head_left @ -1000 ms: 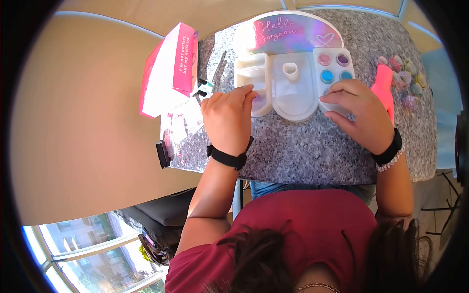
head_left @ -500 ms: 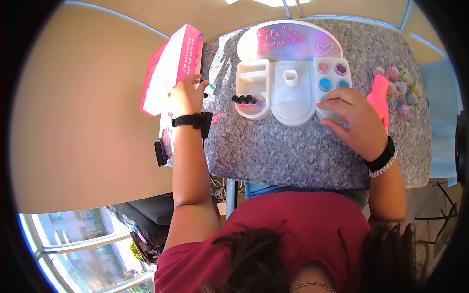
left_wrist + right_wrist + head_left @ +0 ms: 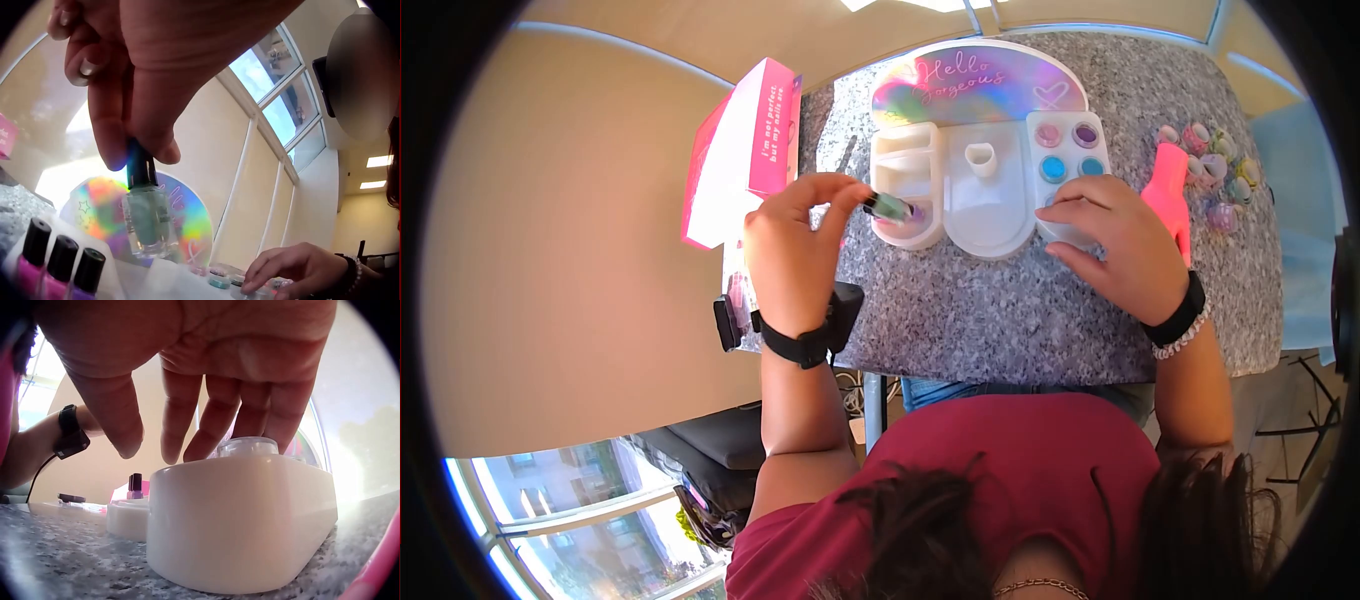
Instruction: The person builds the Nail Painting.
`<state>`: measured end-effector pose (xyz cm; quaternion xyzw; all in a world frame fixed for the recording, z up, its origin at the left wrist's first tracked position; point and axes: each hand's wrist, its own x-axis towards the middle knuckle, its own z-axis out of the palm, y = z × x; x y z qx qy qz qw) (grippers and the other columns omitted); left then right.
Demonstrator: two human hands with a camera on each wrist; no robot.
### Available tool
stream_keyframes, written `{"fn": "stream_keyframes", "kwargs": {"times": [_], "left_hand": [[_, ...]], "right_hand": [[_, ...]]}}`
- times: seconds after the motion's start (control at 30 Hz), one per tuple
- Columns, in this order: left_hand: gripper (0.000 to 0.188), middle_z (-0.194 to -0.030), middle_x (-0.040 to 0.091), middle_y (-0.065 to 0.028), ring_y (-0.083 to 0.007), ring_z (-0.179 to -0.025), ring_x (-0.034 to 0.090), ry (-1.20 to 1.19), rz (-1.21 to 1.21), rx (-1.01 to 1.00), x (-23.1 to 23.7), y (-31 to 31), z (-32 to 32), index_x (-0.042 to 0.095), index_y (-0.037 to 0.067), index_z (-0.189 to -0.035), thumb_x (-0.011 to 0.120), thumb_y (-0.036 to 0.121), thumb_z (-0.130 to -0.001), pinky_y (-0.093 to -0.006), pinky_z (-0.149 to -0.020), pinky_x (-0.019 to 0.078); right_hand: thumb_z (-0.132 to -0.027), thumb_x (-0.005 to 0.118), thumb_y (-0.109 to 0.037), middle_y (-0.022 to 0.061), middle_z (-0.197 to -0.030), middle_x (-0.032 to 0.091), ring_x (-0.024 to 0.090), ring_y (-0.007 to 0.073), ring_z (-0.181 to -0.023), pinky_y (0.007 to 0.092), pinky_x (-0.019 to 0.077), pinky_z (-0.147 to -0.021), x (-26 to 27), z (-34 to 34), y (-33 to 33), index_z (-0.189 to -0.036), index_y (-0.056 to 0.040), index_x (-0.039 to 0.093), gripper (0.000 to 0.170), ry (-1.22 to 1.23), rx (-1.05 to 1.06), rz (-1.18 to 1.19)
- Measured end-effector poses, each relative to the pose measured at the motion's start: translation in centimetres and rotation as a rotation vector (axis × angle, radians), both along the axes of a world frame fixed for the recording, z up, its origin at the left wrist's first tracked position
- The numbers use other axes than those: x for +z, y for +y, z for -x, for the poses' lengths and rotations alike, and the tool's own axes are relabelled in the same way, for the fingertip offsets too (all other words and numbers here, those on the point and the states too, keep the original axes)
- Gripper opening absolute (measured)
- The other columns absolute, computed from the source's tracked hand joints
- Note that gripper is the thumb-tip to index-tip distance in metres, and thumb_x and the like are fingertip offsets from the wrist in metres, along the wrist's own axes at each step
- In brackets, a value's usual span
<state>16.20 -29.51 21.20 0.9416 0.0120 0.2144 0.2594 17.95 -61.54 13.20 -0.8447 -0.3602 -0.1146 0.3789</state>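
Between thumb and fingertips, my left hand (image 3: 793, 250) pinches the black cap of a pale green nail polish bottle (image 3: 149, 222). The bottle hangs upright in the left wrist view, over the left compartment of a white organizer (image 3: 990, 220). In that compartment stand several nail polish bottles (image 3: 60, 265) with black caps, pink and purple. My right hand (image 3: 1122, 245) is at the front of the organizer's right section, fingers loosely bent. In the right wrist view, its fingers reach down beside a clear jar lid (image 3: 249, 446). Pink, purple and blue jars (image 3: 1053, 168) fill the slots behind it.
The organizer's rainbow backboard (image 3: 980, 85) stands behind. An open pink and white box (image 3: 772, 135) is at the left, with a black object (image 3: 727, 322) at the table edge. To the right lie a pink hand-shaped piece (image 3: 1168, 190) and a cluster of small jars (image 3: 1220, 175).
My left hand moved left from the organizer to beside the pink box, then came back right with the green bottle. My right hand has stayed at the organizer's right section.
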Motion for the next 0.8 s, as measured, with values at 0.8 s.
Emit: {"fn": "stream_keyframes", "kwargs": {"times": [0.8], "left_hand": [[0.016,-0.087,0.077,-0.0083,-0.0278,-0.080,0.073,-0.024,-0.224,-0.249,-3.3,-1.1,-1.2,0.080,0.005,-0.090,0.088,0.012,-0.078,-0.0383,-0.072,0.0542]], "right_hand": [[-0.082,0.083,-0.012,0.0111,-0.111,0.067,0.065,0.0328,-0.106,0.0435,0.0532,-0.094,0.1,-0.1,0.1,-0.111,-0.0032,0.075,0.031,0.024,-0.015,0.008]]}}
